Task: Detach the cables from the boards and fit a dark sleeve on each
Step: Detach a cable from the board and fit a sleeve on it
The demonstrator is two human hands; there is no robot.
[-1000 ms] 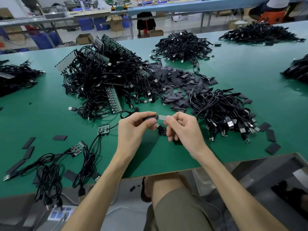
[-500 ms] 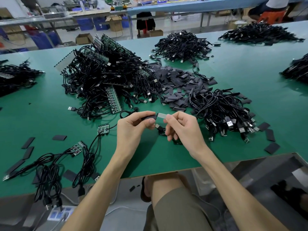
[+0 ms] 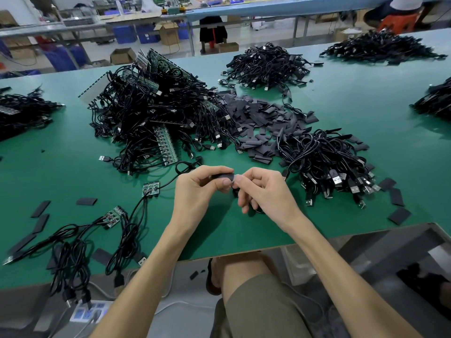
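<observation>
Above the near edge of the green table [image 3: 366,113], a dark sleeve [image 3: 220,176] is pinched in the curled fingers of the left hand [image 3: 195,191], and the cable end [image 3: 236,178] in those of the right hand [image 3: 266,191]. The sleeve mouth is best held open and the end fed in straight. Beyond the table an open cardboard box [image 3: 168,36] is seen, its contents hidden

— Where does the view look from?
— One wide-angle camera on the person's head, facing forward and tilted down across the green worktop [image 3: 353,101].
— How near?
— Close: the left hand [image 3: 197,192] and right hand [image 3: 264,191] sit mid-frame, both forearms enter from the bottom edge, the worktop's near edge crosses low, and the person's knee [image 3: 241,276] shows beneath it
</observation>
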